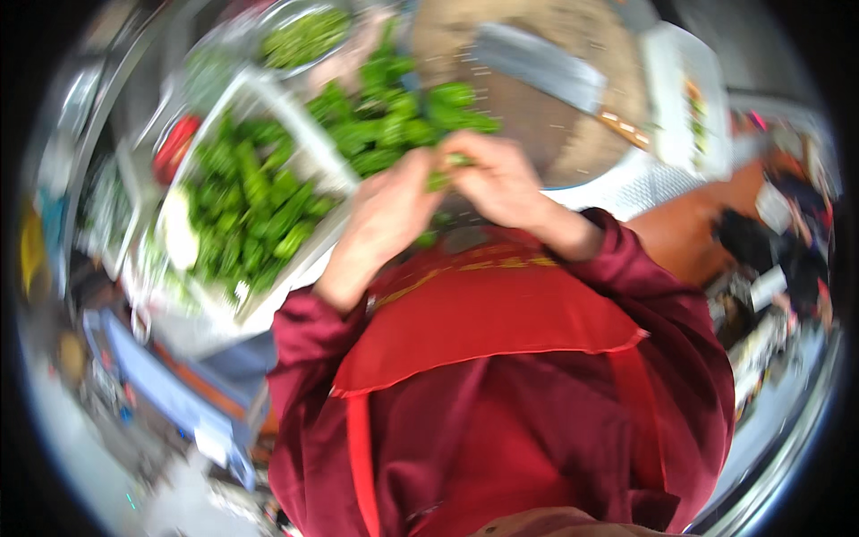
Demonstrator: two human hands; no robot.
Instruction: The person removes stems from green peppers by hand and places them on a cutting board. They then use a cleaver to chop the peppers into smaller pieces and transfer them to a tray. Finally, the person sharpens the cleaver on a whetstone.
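My left hand (392, 208) and my right hand (496, 178) meet in front of the red apron (496, 309), fingertips together. Pinched between them is a small green pepper (439, 180), blurred and mostly covered by the fingers. Just beyond the hands, a loose heap of green peppers (376, 127) spreads as far as the edge of a round wooden chopping board (537, 141). On that board lies a cleaver (540, 64) with its wooden handle pointing right. Left of my left hand stands a white plastic bin (305, 127) holding many more green peppers (251, 201).
Beyond the bin is a metal bowl (305, 33) of chopped green pieces. Something red (176, 149) sits against the bin's left side. A white tray (688, 101) with food scraps flanks the board on the right. Blue plastic crate-like edges (161, 376) show at lower left.
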